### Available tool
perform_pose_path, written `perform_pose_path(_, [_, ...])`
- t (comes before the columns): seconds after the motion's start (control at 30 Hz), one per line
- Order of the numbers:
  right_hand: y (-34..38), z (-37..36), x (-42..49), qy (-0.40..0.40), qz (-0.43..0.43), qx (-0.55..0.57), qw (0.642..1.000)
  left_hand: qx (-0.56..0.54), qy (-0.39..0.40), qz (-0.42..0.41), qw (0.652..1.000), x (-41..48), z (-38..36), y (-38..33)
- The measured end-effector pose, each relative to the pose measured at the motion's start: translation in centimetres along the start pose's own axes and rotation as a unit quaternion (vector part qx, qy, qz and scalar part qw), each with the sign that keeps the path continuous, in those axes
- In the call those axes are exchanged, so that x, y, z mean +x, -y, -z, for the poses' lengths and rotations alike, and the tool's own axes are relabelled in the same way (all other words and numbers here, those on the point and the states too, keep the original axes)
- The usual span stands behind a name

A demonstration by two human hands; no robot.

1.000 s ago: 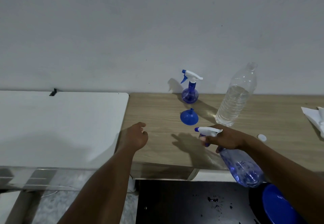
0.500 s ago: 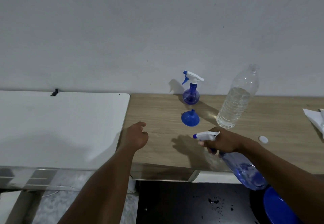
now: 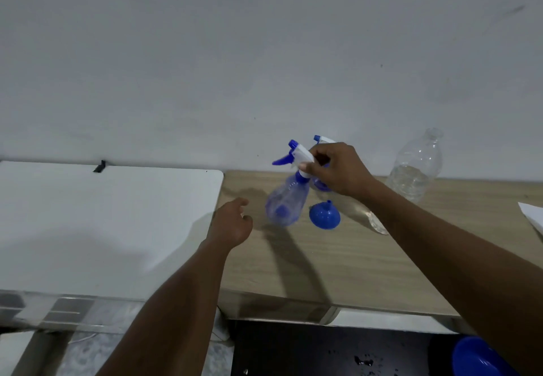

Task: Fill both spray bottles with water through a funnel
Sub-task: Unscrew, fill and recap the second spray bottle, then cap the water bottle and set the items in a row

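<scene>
Blue spray bottle gripped by right hand

Setting: plain indoor room, a home or a simple workroom; cannot tell which. Evidence: bare white painted wall, wood-grain desk butted against a white table on a metal frame, speckled floor, household plastic water bottle on the desk.

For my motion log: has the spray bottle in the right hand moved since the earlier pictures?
Yes. The held spray bottle went from the near right of the funnel to its left.
</scene>
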State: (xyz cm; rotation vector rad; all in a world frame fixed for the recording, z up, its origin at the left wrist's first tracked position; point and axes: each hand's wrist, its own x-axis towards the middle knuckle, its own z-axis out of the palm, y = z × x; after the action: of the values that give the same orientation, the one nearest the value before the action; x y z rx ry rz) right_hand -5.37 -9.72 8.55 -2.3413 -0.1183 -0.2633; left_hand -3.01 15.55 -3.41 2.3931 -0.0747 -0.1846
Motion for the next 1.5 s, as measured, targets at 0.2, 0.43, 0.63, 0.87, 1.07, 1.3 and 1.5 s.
perform_pose_path(0.2, [0.2, -2.0, 7.2, -0.047, -0.029, -0.054, 0.997, -0.016, -0.01, -0.001, 1.0, 1.7, 1.1, -1.5])
perform_pose_path(0.43, [-2.6, -4.4, 11.7, 0.005, -0.055, -0.152, 0.987, -0.005, 0.003, -0.023, 1.0, 3.1, 1.4, -3.0])
perform_pose_path(0.63, [-4.1, -5.8, 12.9, 0.013, -0.062, -0.149, 0.987, -0.007, 0.02, -0.04, 0.999, 3.4, 0.9, -2.6])
perform_pose_path(0.87, [-3.1, -5.5, 9.6, -0.077, 0.006, -0.127, 0.989, -0.02, 0.034, -0.051, 0.998, 3.5, -0.5, -4.4])
perform_pose_path(1.07, [-5.4, -2.6, -2.6, -0.097, 0.024, -0.096, 0.99, -0.039, 0.083, -0.084, 0.992, 1.6, -4.5, -7.6])
perform_pose_path(1.3, [-18.3, 2.8, -16.4, -0.088, -0.132, -0.196, 0.968, -0.062, 0.157, -0.111, 0.979, -1.8, -12.7, -12.6])
perform_pose_path(1.5, [-26.4, 8.3, -20.5, 0.131, -0.244, -0.275, 0.921, -0.158, 0.108, -0.125, 0.973, -3.4, -17.6, -21.5])
